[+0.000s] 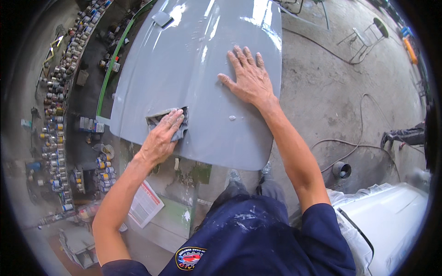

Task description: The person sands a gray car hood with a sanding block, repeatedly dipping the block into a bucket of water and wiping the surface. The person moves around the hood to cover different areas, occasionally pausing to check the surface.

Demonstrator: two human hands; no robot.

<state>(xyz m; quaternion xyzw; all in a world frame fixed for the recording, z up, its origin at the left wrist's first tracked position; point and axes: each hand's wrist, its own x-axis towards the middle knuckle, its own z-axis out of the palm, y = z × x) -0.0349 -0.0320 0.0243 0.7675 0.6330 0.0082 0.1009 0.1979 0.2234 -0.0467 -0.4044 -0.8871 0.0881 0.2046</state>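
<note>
A large grey, glossy wet car panel (193,78) lies in front of me. My left hand (163,133) presses on a dark grey sheet (153,120), apparently abrasive paper, at the panel's lower left, fingers together over it. My right hand (248,80) rests on the panel's right side, fingers spread, holding nothing. A small grey block (161,17) sits near the far left of the panel, and a small pale blob (232,117) lies below my right hand.
Rows of cans (57,138) stand at left beside a green rail (109,71). A printed sheet (143,204) lies below the panel. At right are hoses (361,138), a stool (361,39), a metal bucket (341,169), another person's leg (405,135) and a masked white panel (386,221).
</note>
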